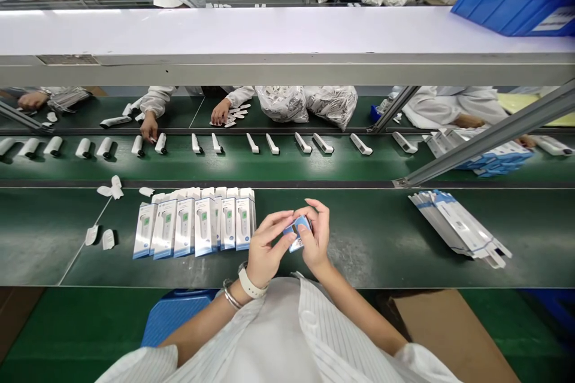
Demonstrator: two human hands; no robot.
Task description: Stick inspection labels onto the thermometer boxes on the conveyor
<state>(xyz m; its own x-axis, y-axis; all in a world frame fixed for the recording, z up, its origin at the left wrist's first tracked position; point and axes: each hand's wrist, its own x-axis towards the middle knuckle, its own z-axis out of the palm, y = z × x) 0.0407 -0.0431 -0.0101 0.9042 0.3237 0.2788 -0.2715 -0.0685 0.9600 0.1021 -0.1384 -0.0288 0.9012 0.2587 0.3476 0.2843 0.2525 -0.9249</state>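
Between my two hands is a small blue-and-white carton, held end-on toward me above the green bench. My left hand grips its left side with thumb and fingers. On the other side my right hand pinches it, the thumb pressed on the near end and the index finger raised. Left of my hands stand several white-and-blue cartons in a row, each printed with a picture of a handheld device. A pile of flattened cartons lies on the bench to the right.
White handheld devices line the green belt ahead. Small white covers lie at left. Across the belt, co-workers' hands handle parts beside filled plastic bags. A slanted metal strut and an overhead shelf cross the view.
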